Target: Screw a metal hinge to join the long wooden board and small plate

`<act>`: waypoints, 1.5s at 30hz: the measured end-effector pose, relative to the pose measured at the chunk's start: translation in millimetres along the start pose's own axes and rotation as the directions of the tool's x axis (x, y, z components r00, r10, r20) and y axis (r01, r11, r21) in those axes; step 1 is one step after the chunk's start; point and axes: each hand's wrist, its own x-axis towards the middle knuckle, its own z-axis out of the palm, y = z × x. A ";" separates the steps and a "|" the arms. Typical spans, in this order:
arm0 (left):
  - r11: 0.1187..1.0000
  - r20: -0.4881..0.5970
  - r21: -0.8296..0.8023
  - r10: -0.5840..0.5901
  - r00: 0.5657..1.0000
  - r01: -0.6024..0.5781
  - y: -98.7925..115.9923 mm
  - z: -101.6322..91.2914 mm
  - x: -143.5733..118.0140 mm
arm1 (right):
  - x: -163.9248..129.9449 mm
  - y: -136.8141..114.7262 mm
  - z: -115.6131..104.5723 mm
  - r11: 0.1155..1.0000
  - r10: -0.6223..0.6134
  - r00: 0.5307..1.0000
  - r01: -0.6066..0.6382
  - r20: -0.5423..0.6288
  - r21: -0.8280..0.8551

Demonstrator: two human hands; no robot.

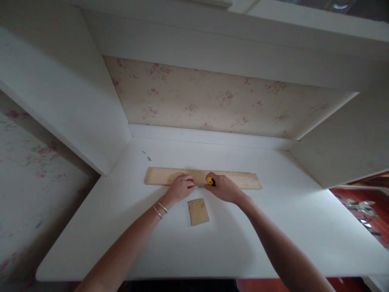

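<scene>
A wide white desk top [273, 235] fills most of the view, set into a white alcove with side walls on the left and right. The back of the alcove is covered in pale wallpaper [212, 97] printed with small pink flowers. At the far right, beyond the desk, a red surface [358, 198] carries some shiny metal items, too small to make out.

A long, thin plank of light wood [243, 180] lies flat across the middle of the desk, running left to right. Both bare arms reach in from the bottom edge and meet at the middle of this plank.

Just in front of the plank, nearer the person and between the two wrists, lies a small rectangular piece of wood [198, 211], flat on the desk and apart from the plank.

The left hand [180, 187], with thin bangles at the wrist, rests on the plank with fingers curled down, pressing on it. The right hand [223, 188] is closed around a tool with a yellow handle [210, 181]; a short metal tip points left toward the left hand's fingertips, over the plank.

A few tiny dark specks [146, 155] sit on the desk behind the plank's left end.
</scene>
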 end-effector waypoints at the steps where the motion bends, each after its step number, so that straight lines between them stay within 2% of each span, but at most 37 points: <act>1: 1.000 0.006 0.006 -0.004 1.000 0.004 -0.5 0.4 -0.2 | 1.8 -4.2 -7.5 0.991 0.009 0.995 0.004 -0.101 0.133; 2: 1.000 0.011 0.008 -0.004 1.000 0.004 -0.9 0.8 -0.5 | 4.1 -9.3 -15.1 0.956 0.034 0.978 0.028 -0.204 0.291; 3: 1.000 0.012 0.006 -0.004 1.000 0.004 -1.2 1.1 -0.8 | 6.8 -15.4 -22.1 0.886 0.074 0.953 0.073 -0.295 0.458; 5: 1.000 0.006 -0.001 -0.003 1.000 0.003 -1.7 1.6 -1.4 | 13.1 -29.1 -32.2 0.659 0.161 0.882 0.237 -0.442 0.714; 7: 1.000 -0.001 -0.002 -0.004 1.000 0.004 -2.1 2.5 -1.8 | 19.7 -42.3 -35.0 0.457 0.244 0.799 0.404 -0.549 0.792; 8: 1.000 -0.005 -0.001 -0.006 1.000 0.006 -2.4 3.1 -1.8 | 22.9 -47.8 -33.5 0.398 0.274 0.765 0.461 -0.583 0.793; 11: 1.000 -0.021 -0.001 -0.003 1.000 0.003 -3.6 5.0 -1.9 | 30.7 -57.8 -21.5 0.322 0.316 0.713 0.540 -0.625 0.778; 14: 1.000 -0.035 0.000 0.002 0.999 -0.002 -4.3 6.1 -2.2 | 36.0 -59.3 -7.4 0.302 0.336 0.686 0.570 -0.645 0.764; 17: 1.000 -0.038 0.002 -0.001 0.999 0.001 -4.3 6.2 -2.6 | 39.9 -57.3 1.3 0.318 0.341 0.672 0.575 -0.657 0.754; 45: 1.000 -0.045 0.024 -0.019 0.999 0.020 -1.3 5.4 -4.5 | 47.1 -55.2 14.8 0.389 0.305 0.716 0.508 -0.628 0.768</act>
